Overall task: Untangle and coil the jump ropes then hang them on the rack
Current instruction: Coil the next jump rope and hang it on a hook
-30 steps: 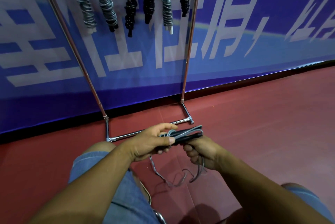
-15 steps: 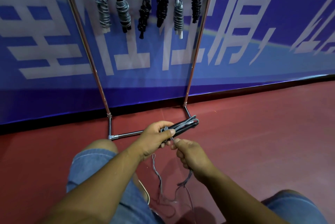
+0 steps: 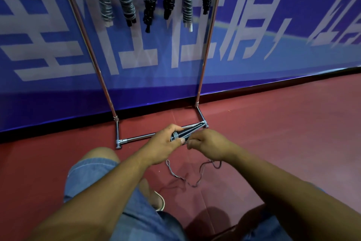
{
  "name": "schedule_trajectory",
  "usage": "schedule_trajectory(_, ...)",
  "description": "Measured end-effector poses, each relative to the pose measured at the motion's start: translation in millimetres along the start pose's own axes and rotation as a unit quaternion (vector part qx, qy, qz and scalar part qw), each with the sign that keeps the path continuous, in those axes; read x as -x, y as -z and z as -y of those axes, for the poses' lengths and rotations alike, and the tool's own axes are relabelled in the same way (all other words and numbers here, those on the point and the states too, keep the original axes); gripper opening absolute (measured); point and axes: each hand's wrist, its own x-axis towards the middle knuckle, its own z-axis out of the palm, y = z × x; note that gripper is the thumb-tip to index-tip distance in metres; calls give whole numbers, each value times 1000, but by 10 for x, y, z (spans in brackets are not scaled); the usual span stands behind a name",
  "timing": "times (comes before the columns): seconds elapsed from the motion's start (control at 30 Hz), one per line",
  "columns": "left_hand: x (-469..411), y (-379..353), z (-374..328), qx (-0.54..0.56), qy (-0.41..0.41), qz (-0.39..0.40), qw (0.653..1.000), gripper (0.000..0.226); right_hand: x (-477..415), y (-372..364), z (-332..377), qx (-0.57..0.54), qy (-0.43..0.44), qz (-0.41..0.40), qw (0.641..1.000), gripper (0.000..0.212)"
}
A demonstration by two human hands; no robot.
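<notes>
As left hand (image 3: 163, 144) and right hand (image 3: 208, 143) grasp it, jump rope bundle (image 3: 192, 130), long axis away-rightward toward rack (image 3: 136, 139).

One rack (image 3: 204, 61) bears six hung ropes (image 3: 127, 6), three grey and three black; a seventh rope (image 3: 190, 131) is off it.

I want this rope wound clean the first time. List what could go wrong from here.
1. The loose cord lies in loops on the floor near the sandal. It could knot or get stepped on when the right hand draws it in.
2. The left hand pins only a few wraps against the handles. If the thumb slips, they may spring loose.
3. The handles point at the rack's base bar, so the cord might catch its corner.
</notes>
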Motion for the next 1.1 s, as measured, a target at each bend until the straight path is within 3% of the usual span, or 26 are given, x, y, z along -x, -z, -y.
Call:
schedule_trajectory(0.13,-55,-31,-153,-136,-40,77,987,44,16,60,-75,-25,-28,19,999,20)
schedule_trajectory(0.2,-99,-88,-234,-164,-51,75,982,42,22,54,-74,-26,-45,2,999,21)
schedule_trajectory(0.33,-179,-203,-270,-232,-46,94,967,28,36,2,-57,92,-20,-11,996,22)
schedule_trajectory(0.63,-227,-96,-100,-255,-74,128,955,28,-22,142,-72,122,-9,35,992,30)
schedule_trajectory(0.73,-186,-23,-144,-269,-65,143,950,32,-102,152,-122,93,-19,47,994,39)
schedule_trajectory(0.93,-82,91,-143,-262,-33,190,945,28,-178,25,-122,31,-9,61,998,35)
schedule_trajectory(1.1,24,199,-120,-110,3,251,962,32,-165,-1,-146,-151,16,101,983,18)
